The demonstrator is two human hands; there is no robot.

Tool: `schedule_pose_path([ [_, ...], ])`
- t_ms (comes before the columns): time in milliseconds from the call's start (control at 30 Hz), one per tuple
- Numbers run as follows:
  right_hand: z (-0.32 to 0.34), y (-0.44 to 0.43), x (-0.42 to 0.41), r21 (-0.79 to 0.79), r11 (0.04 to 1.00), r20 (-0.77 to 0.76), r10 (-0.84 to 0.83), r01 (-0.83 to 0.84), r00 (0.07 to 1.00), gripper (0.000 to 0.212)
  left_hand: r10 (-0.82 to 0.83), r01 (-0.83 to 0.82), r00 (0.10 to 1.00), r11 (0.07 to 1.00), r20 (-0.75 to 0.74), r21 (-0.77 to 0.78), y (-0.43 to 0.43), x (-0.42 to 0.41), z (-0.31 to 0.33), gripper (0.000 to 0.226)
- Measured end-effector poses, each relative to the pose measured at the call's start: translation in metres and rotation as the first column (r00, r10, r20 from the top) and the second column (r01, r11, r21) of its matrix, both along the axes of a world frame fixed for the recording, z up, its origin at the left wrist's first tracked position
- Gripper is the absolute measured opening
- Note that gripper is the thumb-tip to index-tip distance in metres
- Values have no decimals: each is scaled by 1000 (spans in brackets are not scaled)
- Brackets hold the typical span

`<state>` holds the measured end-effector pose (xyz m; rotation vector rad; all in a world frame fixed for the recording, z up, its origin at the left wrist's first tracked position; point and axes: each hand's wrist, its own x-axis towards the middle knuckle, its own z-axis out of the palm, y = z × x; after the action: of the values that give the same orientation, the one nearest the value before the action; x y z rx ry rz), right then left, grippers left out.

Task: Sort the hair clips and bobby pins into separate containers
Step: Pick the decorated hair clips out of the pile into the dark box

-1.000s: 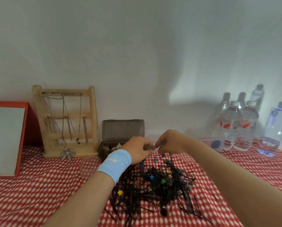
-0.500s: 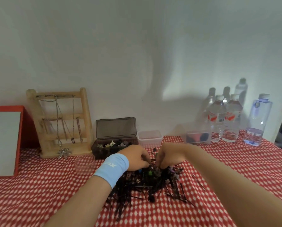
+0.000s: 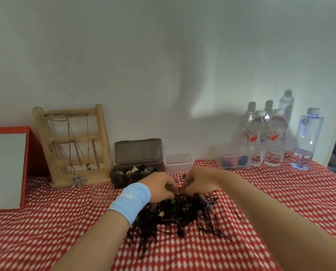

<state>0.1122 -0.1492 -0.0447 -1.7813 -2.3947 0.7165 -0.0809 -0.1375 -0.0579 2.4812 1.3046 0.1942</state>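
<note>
Directly beneath the curled fingers (image 3: 170, 189) of both hands lies the pile (image 3: 175, 218) of bobby pins and hair clips, a dark tangle on the red-and-white checked surface (image 3: 46, 222). The left hand (image 3: 159, 187), with a pale blue wristband (image 3: 130, 202) behind it, and the right hand (image 3: 199, 182) sit close together at the pile's far edge. Their fingertips are sunk among the pieces, and I cannot tell whether either hand pinches anything.

Most of the heap spreads back from the fingers toward the wrists. It is made of thin black wire pins lying every way, and many have their long axes running roughly toward the person. A few stray pins (image 3: 235, 212) lie to the right of the right fingers. Small moulded plastic clips, flower-shaped and pale or coloured, dot the tangle.

Just beyond the left fingers stands a dark translucent box (image 3: 136, 174), lid up, with clips inside. Just beyond the gap between the hands is a small clear tub (image 3: 178, 162), whose contents are too blurred to read. The left hand looks nearer the box, and the tub is about equally near both. The slick pins probably interlock, so a lifted one may drag its neighbours.
</note>
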Motion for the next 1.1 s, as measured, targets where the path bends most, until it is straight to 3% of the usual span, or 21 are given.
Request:
schedule_pose_path([
  [133,9,1,-5,28,998,-118,-61,65,991,23,54,-53,978,999,201,-11,-1,4,2,40],
  [267,11,7,-9,57,995,-253,-64,81,965,16,108,-133,931,990,348,50,5,3,3,22],
  [400,14,25,-25,173,974,-337,-84,150,938,15,134,-184,914,978,383,96,20,-15,13,11],
  [600,19,69,-70,335,927,-346,-45,168,937,18,235,-314,910,929,341,198,52,-63,17,21],
  [667,16,83,-80,351,927,-288,-28,133,957,20,243,-288,946,934,215,211,62,-76,12,29],
  [733,13,91,-86,352,931,-207,-27,100,978,23,218,-221,975,967,32,125,69,-80,3,45],
  [800,9,96,-89,352,933,-136,-23,70,990,23,206,-201,967,978,-147,48,75,-80,-9,63],
  [867,6,97,-91,338,940,-70,-14,37,997,22,220,-210,949,975,-226,67,82,-79,-15,68],
  [967,5,93,-89,333,943,-10,-3,6,1000,21,226,-209,962,971,-153,116,84,-75,-11,60],
  [1100,10,79,-75,409,911,-161,9,58,987,25,203,-219,976,935,85,278,70,-66,-3,38],
])
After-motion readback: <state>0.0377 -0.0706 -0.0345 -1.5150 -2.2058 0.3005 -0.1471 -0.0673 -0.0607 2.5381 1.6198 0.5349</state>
